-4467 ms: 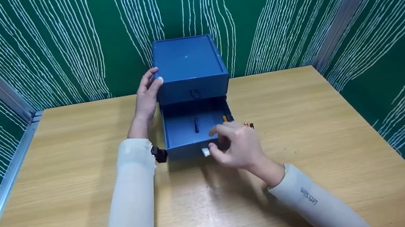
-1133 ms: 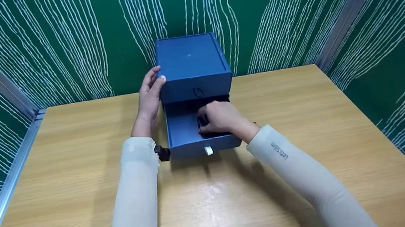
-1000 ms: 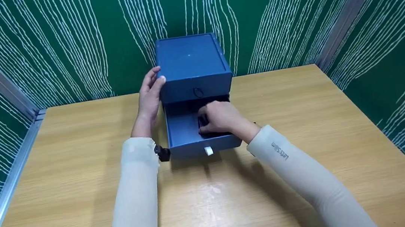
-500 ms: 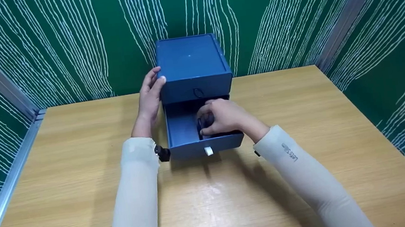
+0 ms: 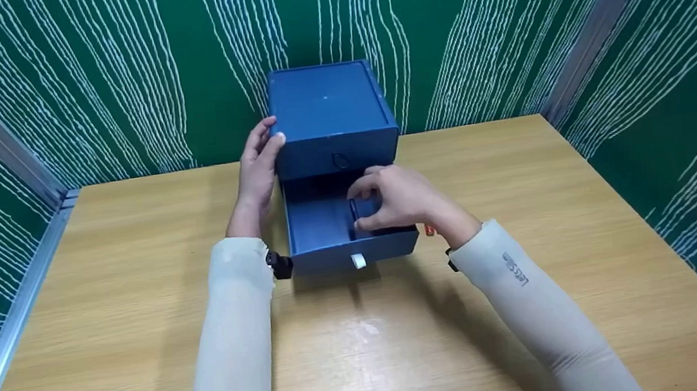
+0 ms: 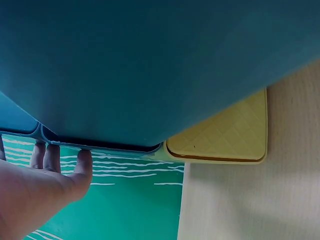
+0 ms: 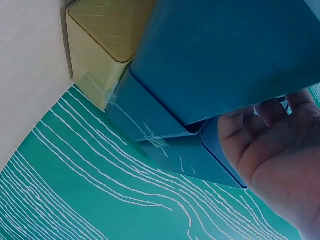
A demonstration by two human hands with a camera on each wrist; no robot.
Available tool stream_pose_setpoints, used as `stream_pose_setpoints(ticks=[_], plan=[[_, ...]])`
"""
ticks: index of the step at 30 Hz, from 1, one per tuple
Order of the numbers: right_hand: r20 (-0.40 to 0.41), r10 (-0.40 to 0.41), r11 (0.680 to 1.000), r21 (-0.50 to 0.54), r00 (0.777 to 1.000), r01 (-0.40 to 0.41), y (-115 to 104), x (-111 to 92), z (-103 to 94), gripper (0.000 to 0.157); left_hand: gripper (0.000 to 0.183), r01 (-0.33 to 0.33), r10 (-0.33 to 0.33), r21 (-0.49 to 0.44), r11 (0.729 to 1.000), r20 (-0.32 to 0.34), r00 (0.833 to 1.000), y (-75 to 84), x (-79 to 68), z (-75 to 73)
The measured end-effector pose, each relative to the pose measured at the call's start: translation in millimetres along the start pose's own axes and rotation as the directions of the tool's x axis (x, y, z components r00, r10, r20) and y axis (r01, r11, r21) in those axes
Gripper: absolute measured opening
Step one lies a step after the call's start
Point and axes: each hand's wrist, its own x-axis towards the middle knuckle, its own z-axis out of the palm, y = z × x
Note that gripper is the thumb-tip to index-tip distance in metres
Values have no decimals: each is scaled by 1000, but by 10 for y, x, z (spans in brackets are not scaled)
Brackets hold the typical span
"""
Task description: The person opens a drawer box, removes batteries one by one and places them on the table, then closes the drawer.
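A blue drawer unit (image 5: 332,103) stands at the back of the table, its lower blue drawer (image 5: 316,228) pulled out. My left hand (image 5: 257,172) rests on the unit's left side, thumb near the top front corner; in the left wrist view its fingers (image 6: 84,162) touch the edge. My right hand (image 5: 403,196) is over the right part of the open drawer, thumb and fingers curled, pinching a short dark rod-like object (image 5: 353,211) held lengthwise between them. In the right wrist view the right hand (image 7: 285,160) reaches over the drawer wall, which hides its fingertips.
A yellow bottom drawer (image 6: 220,132) lies under the blue ones. A small red item (image 5: 429,230) sits on the table (image 5: 518,203) right of the drawer, partly hidden by my right wrist. A white pull tab (image 5: 358,260) is on the drawer front. Green walls (image 5: 228,39) enclose the table.
My right hand first hovered at the drawer front, then reached inside to the dark object. Over the last second it has risen and shifted right with it. My left hand stays put.
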Motion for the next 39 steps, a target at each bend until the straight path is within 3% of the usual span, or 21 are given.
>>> stream_pose_setpoints(ticks=[19,31,39], plan=[[-23,45,998,44,999,-43,82,-110,-68,42,40,52,-52,11,999,-5,999,21,0,4],[-30,86,993,78,996,-84,112,-183,-146,39,38,13,-13,0,1000,-17,1000,-146,110,-48],[-27,95,989,117,995,-91,167,-215,-173,40,39,54,-54,5,999,-15,998,-70,69,-34]])
